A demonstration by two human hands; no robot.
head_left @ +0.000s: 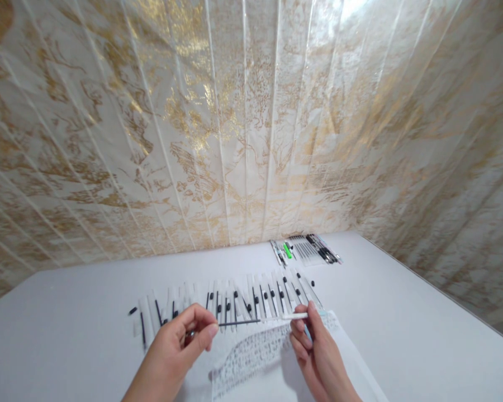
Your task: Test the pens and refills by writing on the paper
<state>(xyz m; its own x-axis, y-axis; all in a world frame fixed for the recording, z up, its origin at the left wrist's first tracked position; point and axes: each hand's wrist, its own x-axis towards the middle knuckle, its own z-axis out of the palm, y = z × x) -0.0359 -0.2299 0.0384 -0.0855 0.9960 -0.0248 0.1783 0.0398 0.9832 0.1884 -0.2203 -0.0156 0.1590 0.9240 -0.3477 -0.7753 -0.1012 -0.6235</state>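
Note:
Above the paper, my left hand (180,349) pinches one end of a dark pen refill (240,322) between thumb and forefinger. My right hand (314,349) grips a slim white pen barrel (295,316), in line with the refill. A clear stretch lies between the dark part and the white part; I cannot tell whether the two are joined. Under my hands lies a sheet of paper (251,363) covered in handwriting. Just beyond it, a long row of clear pen parts, dark refills (256,298) and small black caps (285,279) spreads over the white table (88,296).
At the table's back right sits a group of pens (327,251), with a bright green marker (287,250) beside it. A loose black cap (133,311) rests at the row's left end. Gold-patterned white sheeting (243,139) hangs behind the table and along its right side.

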